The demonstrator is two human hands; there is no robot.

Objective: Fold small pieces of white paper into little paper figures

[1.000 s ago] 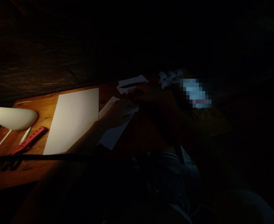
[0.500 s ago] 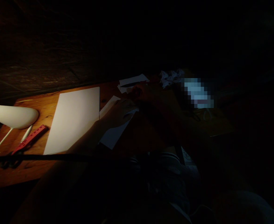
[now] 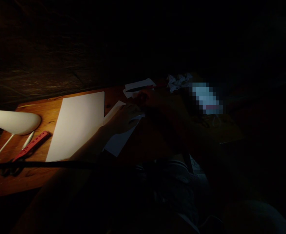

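Observation:
The scene is very dark, lit only at the left. My left hand (image 3: 124, 118) rests on a white sheet of paper (image 3: 117, 141) on the wooden table (image 3: 47, 113); its fingers seem to lie flat, pressing the sheet down. My right hand (image 3: 149, 97) hovers just beyond it, near some white paper pieces (image 3: 138, 86). It looks curled, but its fingers are lost in shadow. Whether it holds anything I cannot make out.
A large blank white sheet (image 3: 78, 125) lies left of my hands. Further left sit a white lamp head (image 3: 13, 122), a white pen (image 3: 28, 139) and a red-handled tool (image 3: 31, 148). Crumpled white paper (image 3: 178, 81) lies at the back.
My right hand has shifted slightly near the small paper pieces. My left hand stays pressed on the sheet.

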